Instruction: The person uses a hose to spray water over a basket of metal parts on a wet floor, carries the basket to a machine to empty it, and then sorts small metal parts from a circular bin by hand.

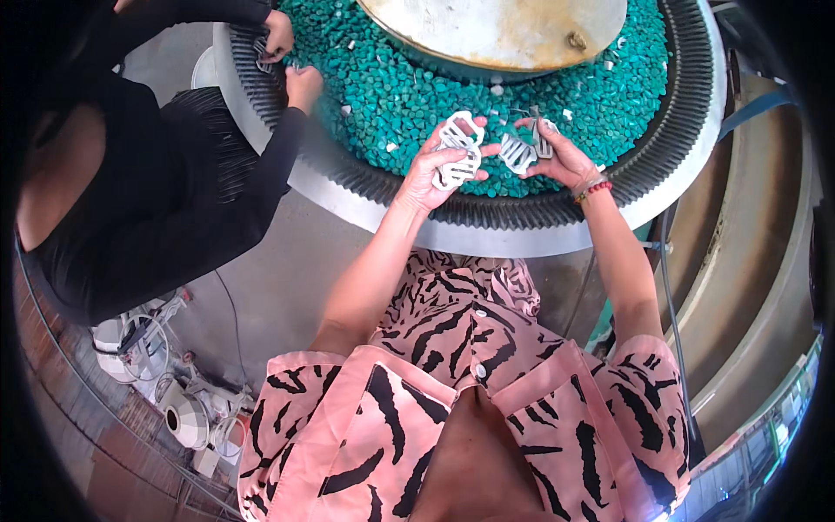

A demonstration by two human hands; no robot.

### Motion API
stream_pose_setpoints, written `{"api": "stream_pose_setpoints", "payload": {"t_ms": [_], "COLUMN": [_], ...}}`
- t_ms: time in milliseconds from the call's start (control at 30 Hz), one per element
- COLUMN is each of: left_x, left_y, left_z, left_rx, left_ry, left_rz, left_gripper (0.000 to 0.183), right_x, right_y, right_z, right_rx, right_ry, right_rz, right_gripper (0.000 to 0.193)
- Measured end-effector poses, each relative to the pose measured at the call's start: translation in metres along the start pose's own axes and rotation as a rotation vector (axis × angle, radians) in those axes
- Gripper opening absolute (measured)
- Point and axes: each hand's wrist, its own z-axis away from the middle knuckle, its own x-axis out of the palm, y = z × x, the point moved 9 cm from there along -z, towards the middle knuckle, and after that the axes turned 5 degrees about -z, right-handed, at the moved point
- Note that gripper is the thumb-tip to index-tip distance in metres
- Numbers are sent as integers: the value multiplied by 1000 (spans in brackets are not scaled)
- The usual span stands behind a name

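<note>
My left hand point(428, 170) is closed round a pale, slotted metal buckle-like piece point(458, 152), its thumb lying across the front; more than one piece may be stacked there. To its right, my right hand point(561, 158) pinches similar slotted pieces point(519, 153), one facing me and another edge-on near the thumb. Both hands are above the near edge of a round tub point(365, 204) filled with small green pellets point(396, 113). The fingertips of the two hands come close together between the pieces. A red beaded bracelet point(593, 190) circles my right wrist.
A co-worker in black sleeves point(235, 204) leans over the tub's left side, both hands at its ribbed rim. A large pale, rusty round cover point(496, 30) stands in the tub's middle. White machines point(187, 418) sit on the floor at left; curved steps point(739, 226) rise at right.
</note>
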Motion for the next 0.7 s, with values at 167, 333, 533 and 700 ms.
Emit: {"api": "stream_pose_setpoints", "payload": {"t_ms": [167,333,533,700], "left_x": [12,7,22,8], "left_y": [6,-1,27,53], "left_z": [-5,-12,-19,-14], "left_rx": [96,67,222,178], "left_ry": [-3,314,307,319], "left_rz": [-51,-533,-516,-1263], "left_gripper": [25,33,35,29], "right_x": [16,50,62,-47], "right_y": [-14,-29,-32,-46], "right_z": [9,11,29,37], "right_rx": [-125,-350,-242,-95], "right_ry": [37,95,-42,766], "right_rz": [-90,-47,-113,1866], "right_gripper": [31,26,46,46]}}
